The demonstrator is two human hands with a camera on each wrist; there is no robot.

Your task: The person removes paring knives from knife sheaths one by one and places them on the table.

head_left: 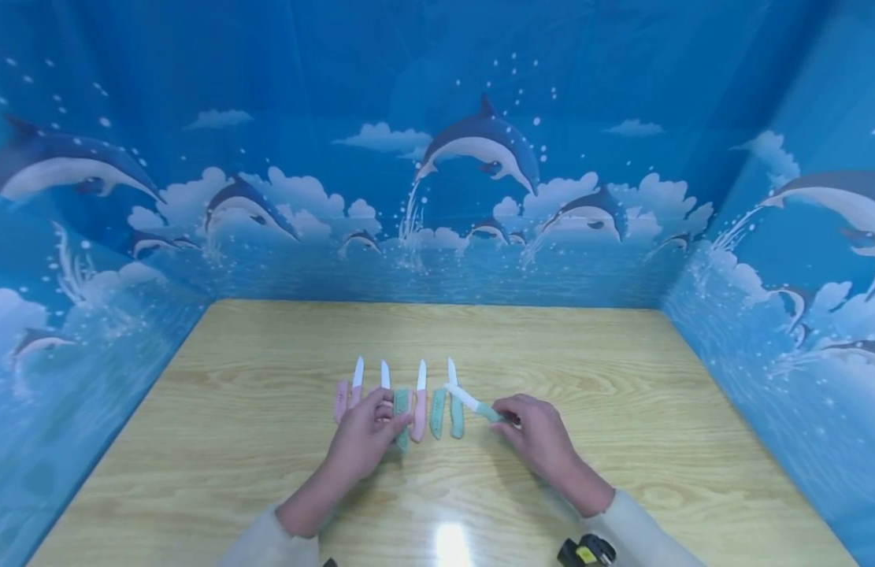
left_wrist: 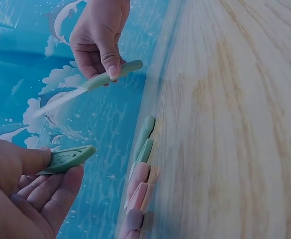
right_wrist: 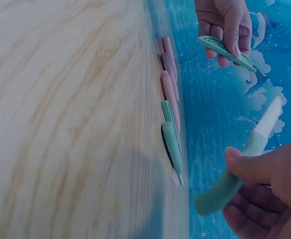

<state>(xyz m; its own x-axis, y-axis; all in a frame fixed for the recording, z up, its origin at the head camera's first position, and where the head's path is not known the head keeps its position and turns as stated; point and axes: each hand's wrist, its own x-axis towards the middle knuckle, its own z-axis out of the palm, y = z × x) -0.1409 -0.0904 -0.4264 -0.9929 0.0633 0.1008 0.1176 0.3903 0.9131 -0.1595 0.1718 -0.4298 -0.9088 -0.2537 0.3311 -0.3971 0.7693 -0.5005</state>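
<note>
My left hand [head_left: 365,435] pinches a green knife sheath [left_wrist: 68,159] between thumb and fingers, over the row on the table. To its right, my right hand [head_left: 542,438] grips a paring knife [right_wrist: 224,186] by its green handle. This knife's white blade [right_wrist: 268,118] points toward the left and away from me in the head view, overlapping the tip of a green-handled knife [head_left: 457,416] lying there. Next to that lie a green sheath [head_left: 437,413] and a pink-handled knife [head_left: 419,413]. A white blade [head_left: 385,374] shows beyond my left hand, its handle hidden there.
At the row's left end lie a pink sheath [head_left: 341,402] and another pink-handled knife [head_left: 357,386]. Around the wooden table [head_left: 621,362] stands a blue dolphin-print backdrop [head_left: 302,260]. A small black and yellow object [head_left: 586,553] sits by the right sleeve.
</note>
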